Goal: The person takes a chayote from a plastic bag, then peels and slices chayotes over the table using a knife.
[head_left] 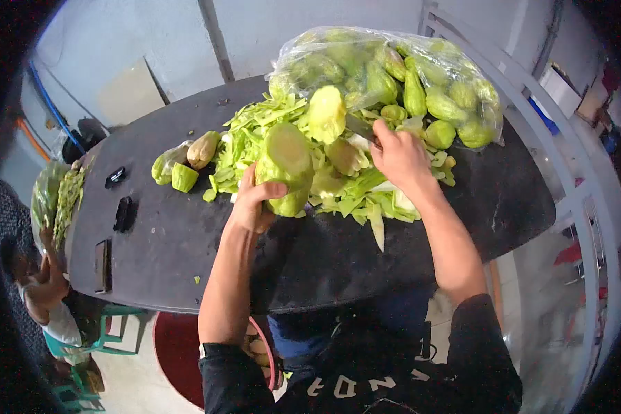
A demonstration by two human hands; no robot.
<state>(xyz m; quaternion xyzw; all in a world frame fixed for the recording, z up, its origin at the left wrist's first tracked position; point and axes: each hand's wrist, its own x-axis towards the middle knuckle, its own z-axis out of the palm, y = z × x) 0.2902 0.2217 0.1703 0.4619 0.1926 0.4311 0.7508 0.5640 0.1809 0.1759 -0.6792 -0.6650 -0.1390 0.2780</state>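
My left hand (pixel 259 196) is wrapped round a large green chayote (pixel 286 169) with a pale cut top, held above the near edge of the pile. In my right hand (pixel 397 152) is a knife (pixel 359 127), its blade pointing left and partly hidden. A pale green cut piece (pixel 327 114) shows at the blade's tip, above the pile; whether it rests on the blade I cannot tell. Green peelings and slices (pixel 355 203) lie heaped on the dark table (pixel 186 255) beneath and around both hands.
A clear plastic bag (pixel 386 69) full of chayotes stands at the back right. Several pieces, one a cut chunk (pixel 184 177), lie left of the pile. Small dark objects (pixel 123 214) are at the table's left. A red tub (pixel 179 359) sits below; another person (pixel 48 297) is at far left.
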